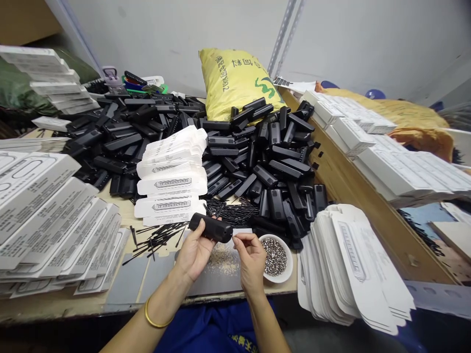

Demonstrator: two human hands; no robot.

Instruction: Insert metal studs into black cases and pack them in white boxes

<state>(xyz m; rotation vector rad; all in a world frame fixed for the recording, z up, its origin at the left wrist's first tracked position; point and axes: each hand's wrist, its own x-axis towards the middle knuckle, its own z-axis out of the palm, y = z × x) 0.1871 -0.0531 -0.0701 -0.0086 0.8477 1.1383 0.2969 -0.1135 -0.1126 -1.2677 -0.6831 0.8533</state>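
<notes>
My left hand (194,252) is closed around a long black plastic case (210,228), with the thumb on top and the fingers below. The case lies nearly level, its rounded end toward the right. At that end my right hand (250,255) pinches thumb and forefinger together; whatever sits between them is too small to make out. Just right of this hand stands a white bowl (290,267) holding many small shiny metal pieces (273,256). Beneath both hands is a grey mat (217,282) sprinkled with pale crumbs. Thin black sticks (156,240) lie loose to the left.
Heaped black cases (125,142) cover the table's back, before a yellow sack (235,81). Flat white cartons (171,186) are stacked in the middle, more folded cartons (338,264) at right. White boxes (55,220) pile up left; others (401,171) line the wooden ledge (360,201).
</notes>
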